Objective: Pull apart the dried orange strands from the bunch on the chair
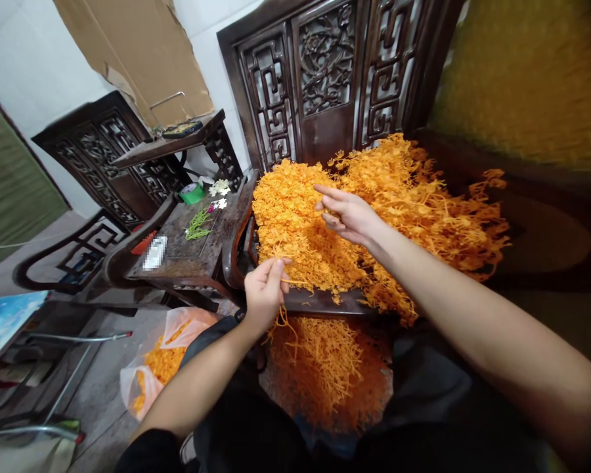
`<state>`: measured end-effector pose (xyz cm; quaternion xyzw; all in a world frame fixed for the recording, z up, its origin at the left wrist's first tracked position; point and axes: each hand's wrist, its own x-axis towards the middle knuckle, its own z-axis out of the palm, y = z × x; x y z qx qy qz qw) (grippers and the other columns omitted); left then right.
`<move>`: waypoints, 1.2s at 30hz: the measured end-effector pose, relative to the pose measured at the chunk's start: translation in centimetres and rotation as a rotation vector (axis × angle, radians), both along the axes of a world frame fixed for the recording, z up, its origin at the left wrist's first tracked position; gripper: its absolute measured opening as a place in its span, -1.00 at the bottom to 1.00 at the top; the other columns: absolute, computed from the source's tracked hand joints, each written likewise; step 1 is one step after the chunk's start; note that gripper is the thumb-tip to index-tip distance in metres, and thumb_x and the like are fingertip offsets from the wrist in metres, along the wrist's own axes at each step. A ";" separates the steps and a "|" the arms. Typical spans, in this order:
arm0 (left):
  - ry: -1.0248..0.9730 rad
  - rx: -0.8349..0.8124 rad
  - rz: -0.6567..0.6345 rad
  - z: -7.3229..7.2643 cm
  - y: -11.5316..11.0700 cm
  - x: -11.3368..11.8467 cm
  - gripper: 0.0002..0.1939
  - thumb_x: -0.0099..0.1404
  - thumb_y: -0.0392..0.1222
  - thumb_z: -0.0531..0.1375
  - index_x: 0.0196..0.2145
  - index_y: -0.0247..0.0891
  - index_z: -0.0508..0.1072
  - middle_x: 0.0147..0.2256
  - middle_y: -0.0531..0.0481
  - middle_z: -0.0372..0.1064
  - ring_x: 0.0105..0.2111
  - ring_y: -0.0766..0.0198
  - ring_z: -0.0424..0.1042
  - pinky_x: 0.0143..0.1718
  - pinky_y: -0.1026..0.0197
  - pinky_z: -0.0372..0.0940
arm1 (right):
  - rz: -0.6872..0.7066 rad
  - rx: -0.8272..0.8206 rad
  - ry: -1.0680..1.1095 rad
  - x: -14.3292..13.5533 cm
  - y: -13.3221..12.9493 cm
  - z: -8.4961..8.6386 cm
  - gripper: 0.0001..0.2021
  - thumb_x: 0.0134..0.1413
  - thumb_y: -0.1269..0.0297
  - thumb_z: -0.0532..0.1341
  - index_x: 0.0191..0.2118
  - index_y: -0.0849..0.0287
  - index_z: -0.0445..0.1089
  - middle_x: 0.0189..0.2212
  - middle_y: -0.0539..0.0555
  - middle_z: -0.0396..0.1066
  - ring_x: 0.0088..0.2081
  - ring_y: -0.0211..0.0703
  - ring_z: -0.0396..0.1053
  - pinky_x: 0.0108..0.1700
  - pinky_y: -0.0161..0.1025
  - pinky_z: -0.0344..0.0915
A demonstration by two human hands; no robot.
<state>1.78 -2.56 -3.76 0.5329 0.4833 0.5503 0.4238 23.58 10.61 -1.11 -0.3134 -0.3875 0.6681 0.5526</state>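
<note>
My left hand (266, 289) is closed, with thumb and fingers pinching thin orange plastic stems (283, 318) that dangle below it. My right hand (347, 213) hovers over or just touches the heap, fingers stretched out and holding nothing that I can see. Beneath it, a dense pile of small orange plastic flower pieces (295, 230) covers the left part of a dark wooden bench seat (320, 302). Longer branched orange sprays (423, 203) are heaped at the right. More orange stems (332, 361) lie lower down, in front of the seat between my legs.
A dark wooden side table (177, 246) on the left bears green tape (192, 193), green stems (198, 223) and white flowers (220, 188). On the floor sits a plastic bag (152, 374) of orange pieces. A carved bench back (325, 125) rises behind the pile.
</note>
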 end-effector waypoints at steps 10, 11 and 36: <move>0.016 0.013 -0.004 0.1 0.4 -0.6 -0.53 0.37 0.20 0.23 -0.20 -0.34 0.59 -0.66 0.15 0.29 -0.76 0.51 0.12 -0.72 0.39 -0.03 | 0.010 0.552 -0.747 -2.5 -1.5 -1.0 -0.83 0.10 0.14 0.40 -0.36 0.13 0.58 -0.41 0.04 0.51 -0.33 -0.18 0.41 -0.22 -0.20 0.35; 0.017 0.011 -0.010 0.2 0.3 -0.6 -0.53 0.37 0.19 0.23 -0.22 -0.34 0.59 -0.67 0.16 0.28 -0.77 0.51 0.12 -0.72 0.39 -0.03 | -0.073 0.527 -0.728 -2.5 -1.1 -1.4 -0.77 0.13 0.13 0.37 -0.43 0.15 0.53 -0.45 0.03 0.48 -0.37 -0.20 0.38 -0.26 -0.23 0.32; -0.040 -0.038 -0.151 0.2 -0.8 -0.9 -0.64 0.37 0.09 0.26 -0.33 -0.30 0.56 -0.68 0.17 0.20 -0.70 0.48 0.11 -0.65 0.36 0.00 | -0.756 0.351 -0.866 -0.9 3.3 -4.1 -0.69 0.26 0.03 0.23 -0.41 0.12 0.30 -0.41 0.11 0.43 -0.29 -0.07 0.36 -0.17 -0.12 0.27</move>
